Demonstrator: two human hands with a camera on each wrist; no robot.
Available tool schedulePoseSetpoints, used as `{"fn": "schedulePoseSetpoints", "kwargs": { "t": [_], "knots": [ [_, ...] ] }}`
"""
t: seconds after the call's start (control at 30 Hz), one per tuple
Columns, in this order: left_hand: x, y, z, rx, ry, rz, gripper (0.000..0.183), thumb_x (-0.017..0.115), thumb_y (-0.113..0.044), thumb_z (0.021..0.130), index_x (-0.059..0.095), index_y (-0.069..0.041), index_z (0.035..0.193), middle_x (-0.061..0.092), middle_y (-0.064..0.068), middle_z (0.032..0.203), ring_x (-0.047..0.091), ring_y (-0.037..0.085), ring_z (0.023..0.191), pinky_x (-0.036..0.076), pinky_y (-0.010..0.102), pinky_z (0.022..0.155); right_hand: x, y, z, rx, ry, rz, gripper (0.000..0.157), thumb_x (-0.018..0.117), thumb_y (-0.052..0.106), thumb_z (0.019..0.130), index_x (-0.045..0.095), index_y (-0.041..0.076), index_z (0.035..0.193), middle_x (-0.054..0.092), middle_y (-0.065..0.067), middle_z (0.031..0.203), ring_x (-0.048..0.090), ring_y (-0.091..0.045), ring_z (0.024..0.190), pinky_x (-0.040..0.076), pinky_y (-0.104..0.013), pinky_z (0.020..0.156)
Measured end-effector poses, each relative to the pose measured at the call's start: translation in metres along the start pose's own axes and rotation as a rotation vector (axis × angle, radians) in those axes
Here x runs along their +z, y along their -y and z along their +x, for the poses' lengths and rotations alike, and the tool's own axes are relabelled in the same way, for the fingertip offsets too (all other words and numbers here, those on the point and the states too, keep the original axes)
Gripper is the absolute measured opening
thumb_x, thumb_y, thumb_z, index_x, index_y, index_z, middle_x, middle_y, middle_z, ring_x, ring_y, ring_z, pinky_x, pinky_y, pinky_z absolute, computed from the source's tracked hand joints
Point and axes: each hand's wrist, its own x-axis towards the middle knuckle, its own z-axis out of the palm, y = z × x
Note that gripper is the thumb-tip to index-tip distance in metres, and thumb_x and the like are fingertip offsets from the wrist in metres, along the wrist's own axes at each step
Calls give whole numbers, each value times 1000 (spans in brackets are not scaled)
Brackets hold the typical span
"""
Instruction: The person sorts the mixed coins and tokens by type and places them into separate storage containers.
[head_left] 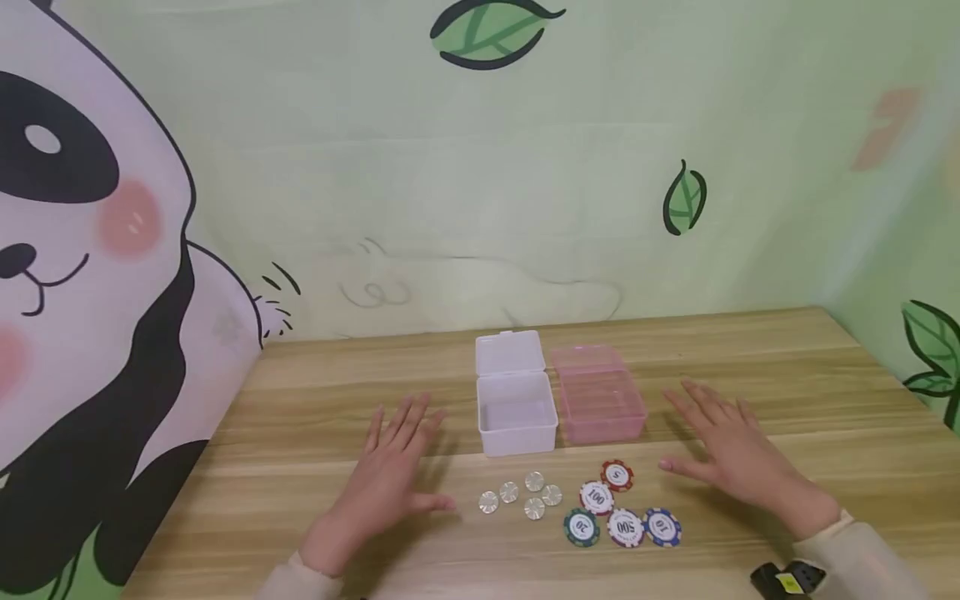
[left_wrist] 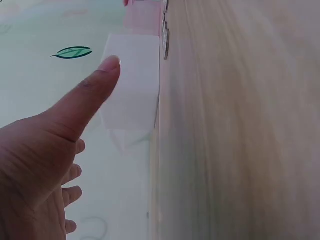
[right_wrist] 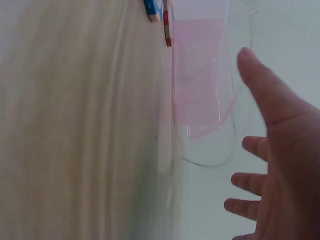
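Note:
My left hand (head_left: 393,467) is spread with straight fingers, left of a white plastic box (head_left: 517,417) whose lid is flipped back. On the other side, my right hand (head_left: 731,446) is likewise spread, right of a translucent pink box (head_left: 603,408) with its lid back. Neither hand holds anything. In front of the white box lie several small clear, silvery discs (head_left: 534,508). Several poker chips lie to their right: a red one (head_left: 617,476), a white 100 chip (head_left: 596,498), a green 20 chip (head_left: 582,527), a 500 chip (head_left: 626,528) and a blue 10 chip (head_left: 662,527).
A wooden table (head_left: 300,517) carries everything. Behind it hangs a pale green backdrop (head_left: 375,167) with a panda and leaves printed on it. A black device (head_left: 787,579) with a yellow label sits at the right wrist, by the sleeve (head_left: 862,558).

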Motion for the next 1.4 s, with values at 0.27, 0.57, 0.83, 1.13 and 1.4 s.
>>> {"fn": "schedulePoseSetpoints", "kwargs": {
  "t": [0.27,0.57,0.83,1.13,1.4],
  "knots": [
    [-3,-1,16,39,-42,-61,108,80,-58,63,34,-13,149,22,11,160,21,33,148,7,58,119,-6,6,7,-8,-83,104,81,66,45,86,32,5,148,35,-28,149,36,-51,131,24,-68,107],
    [-7,-7,36,3,-91,-186,90,80,-49,69,44,-12,143,36,9,154,35,34,141,23,58,115,-14,24,13,-22,-269,193,48,68,22,88,54,-1,128,64,-21,118,60,-37,105,50,-56,88],
    [-1,-9,46,-43,-129,-359,78,82,-37,71,50,-10,137,48,11,146,41,34,136,27,57,114,-13,43,22,-117,-396,256,26,73,2,79,66,3,103,68,-4,91,57,-3,75,53,-22,62],
    [10,-8,57,-25,-81,-446,75,81,-35,74,50,-10,138,49,11,145,41,35,135,25,59,114,-11,67,26,-166,-215,440,13,69,7,84,68,4,97,65,5,80,52,7,69,51,-18,57],
    [17,-8,62,1,-59,-456,72,79,-35,76,51,-9,136,47,11,146,40,35,136,23,58,115,-2,83,31,-197,-42,535,7,67,13,89,67,8,93,61,9,76,50,5,67,48,-19,54]
  ]
}}
